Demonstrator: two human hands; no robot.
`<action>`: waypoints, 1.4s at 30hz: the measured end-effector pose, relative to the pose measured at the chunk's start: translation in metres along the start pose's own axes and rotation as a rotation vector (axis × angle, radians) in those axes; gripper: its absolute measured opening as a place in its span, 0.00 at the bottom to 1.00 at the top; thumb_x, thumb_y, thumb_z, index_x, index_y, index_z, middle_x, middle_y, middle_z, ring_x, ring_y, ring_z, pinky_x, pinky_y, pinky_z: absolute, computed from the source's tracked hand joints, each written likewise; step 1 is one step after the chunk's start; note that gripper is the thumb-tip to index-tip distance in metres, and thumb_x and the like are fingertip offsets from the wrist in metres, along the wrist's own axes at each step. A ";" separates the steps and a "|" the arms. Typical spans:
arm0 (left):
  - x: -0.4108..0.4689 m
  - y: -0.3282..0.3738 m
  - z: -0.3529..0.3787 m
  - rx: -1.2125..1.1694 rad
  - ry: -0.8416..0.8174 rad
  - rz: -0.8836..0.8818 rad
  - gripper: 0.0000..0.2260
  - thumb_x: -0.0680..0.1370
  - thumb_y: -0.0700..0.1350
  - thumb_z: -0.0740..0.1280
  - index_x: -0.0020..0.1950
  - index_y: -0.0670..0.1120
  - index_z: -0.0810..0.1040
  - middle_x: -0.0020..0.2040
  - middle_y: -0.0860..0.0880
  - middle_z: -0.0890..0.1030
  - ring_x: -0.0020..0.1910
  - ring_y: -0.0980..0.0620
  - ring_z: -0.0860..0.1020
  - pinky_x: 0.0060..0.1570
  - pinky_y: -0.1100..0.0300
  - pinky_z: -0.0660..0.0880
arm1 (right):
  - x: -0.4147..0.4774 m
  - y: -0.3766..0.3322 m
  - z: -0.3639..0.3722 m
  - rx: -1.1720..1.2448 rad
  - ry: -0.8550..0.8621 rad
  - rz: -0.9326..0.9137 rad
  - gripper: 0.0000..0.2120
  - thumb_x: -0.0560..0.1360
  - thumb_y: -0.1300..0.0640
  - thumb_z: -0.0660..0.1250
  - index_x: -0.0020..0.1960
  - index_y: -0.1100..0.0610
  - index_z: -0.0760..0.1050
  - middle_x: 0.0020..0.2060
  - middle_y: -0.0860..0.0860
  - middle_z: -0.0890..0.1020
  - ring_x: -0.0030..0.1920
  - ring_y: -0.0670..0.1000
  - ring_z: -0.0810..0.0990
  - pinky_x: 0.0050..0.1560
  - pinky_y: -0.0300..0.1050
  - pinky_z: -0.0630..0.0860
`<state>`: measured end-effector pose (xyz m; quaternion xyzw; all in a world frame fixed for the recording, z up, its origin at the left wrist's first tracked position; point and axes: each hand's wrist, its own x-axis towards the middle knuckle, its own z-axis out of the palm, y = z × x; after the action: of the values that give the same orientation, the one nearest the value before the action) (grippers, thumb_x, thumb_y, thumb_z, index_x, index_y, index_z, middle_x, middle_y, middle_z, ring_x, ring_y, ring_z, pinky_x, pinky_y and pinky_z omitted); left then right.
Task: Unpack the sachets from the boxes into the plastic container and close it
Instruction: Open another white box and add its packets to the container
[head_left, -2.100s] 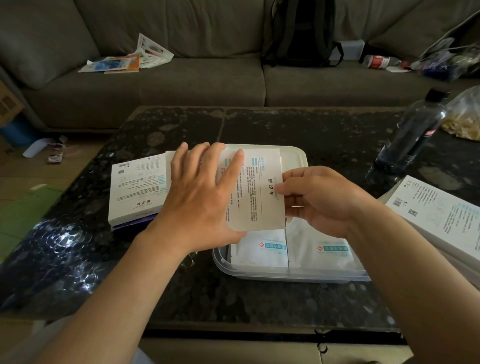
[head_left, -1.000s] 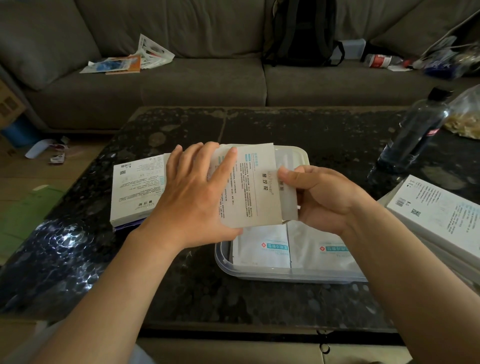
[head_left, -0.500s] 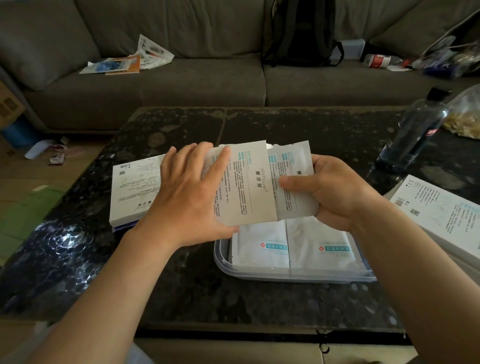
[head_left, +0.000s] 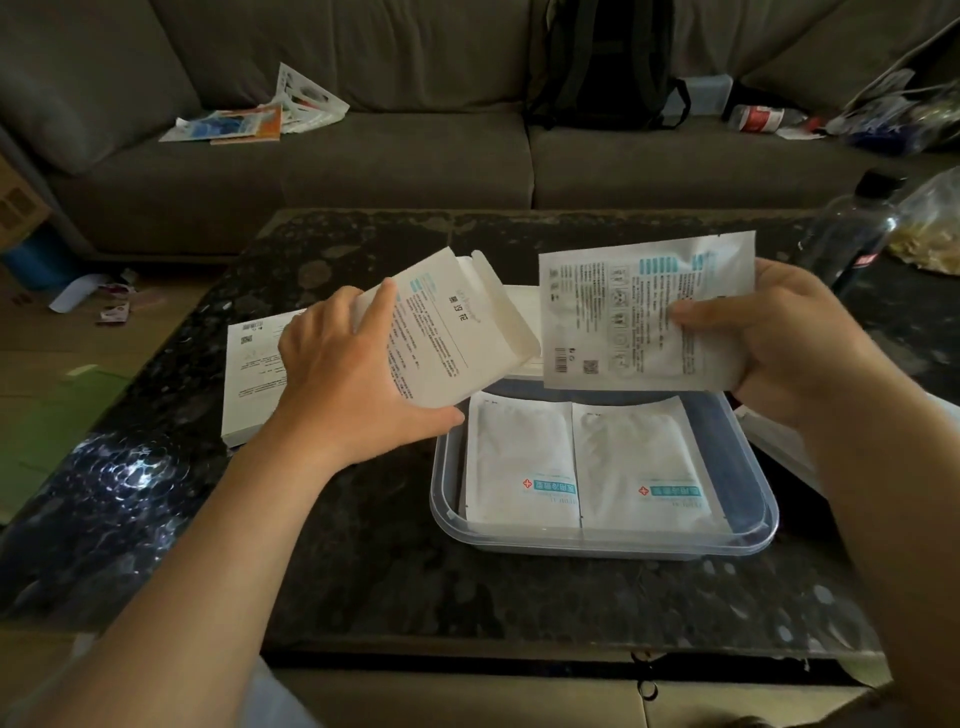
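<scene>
**Sachets clear of box; laying them in the container comes next**

Right hand (head_left: 779, 343), right of centre: thumb on the front, fingers curled behind, pinching a flat stack of sachets (head_left: 639, 312) by its right edge; the stack is held near upright, printed side to camera, with its lower edge just above the far end of the plastic container (head_left: 597, 548); how many are in the stack cannot be told.

Left hand (head_left: 337, 384), left of centre: fingers over the top and thumb underneath, gripping an opened box (head_left: 457, 332) tilted, flap up toward centre top; the box mouth is just beside the stack, and whether they touch is unclear.

Step, as judged: unpacking this box, with the sachets out of the mouth but not yet placed. The next move calls for the right wrist to roll flat, lower and let go, so the stack lands on or beside the two sachets (head_left: 522, 457) lying side by side in the container, lower centre; the left hand then has to put the box aside, though whether it is empty cannot be told.

Outward: a second box (head_left: 249, 364) lies flat on the table (head_left: 363, 571), mid-left, partly behind the left hand; so more unpacking is likely before closing. The container is open; a pale panel behind it may be the lid, cannot tell. A dark bottle (head_left: 857, 228) stands upper right.
</scene>
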<state>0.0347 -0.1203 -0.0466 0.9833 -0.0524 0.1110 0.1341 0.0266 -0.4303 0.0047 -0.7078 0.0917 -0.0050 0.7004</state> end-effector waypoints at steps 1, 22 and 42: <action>0.000 0.000 0.000 -0.001 0.000 -0.018 0.57 0.59 0.73 0.75 0.78 0.55 0.48 0.75 0.48 0.59 0.74 0.44 0.58 0.73 0.42 0.55 | -0.002 -0.002 -0.004 -0.034 -0.023 -0.015 0.12 0.76 0.67 0.70 0.55 0.54 0.81 0.48 0.50 0.88 0.49 0.53 0.87 0.47 0.57 0.83; 0.004 0.005 -0.001 -0.034 0.024 -0.152 0.53 0.58 0.74 0.76 0.74 0.54 0.58 0.70 0.44 0.66 0.70 0.41 0.64 0.69 0.40 0.61 | -0.029 0.040 0.049 -1.208 -0.423 -0.426 0.21 0.82 0.62 0.63 0.69 0.42 0.76 0.64 0.44 0.81 0.62 0.50 0.80 0.63 0.50 0.79; 0.001 0.006 0.002 -0.007 -0.028 -0.106 0.57 0.60 0.73 0.75 0.79 0.54 0.51 0.74 0.45 0.61 0.72 0.43 0.60 0.72 0.42 0.59 | -0.015 0.072 0.059 -1.404 -0.762 -0.147 0.40 0.76 0.36 0.66 0.79 0.34 0.44 0.81 0.38 0.44 0.81 0.50 0.46 0.78 0.54 0.52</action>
<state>0.0351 -0.1267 -0.0468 0.9857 -0.0027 0.0896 0.1424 0.0109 -0.3698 -0.0664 -0.9405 -0.2187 0.2498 0.0729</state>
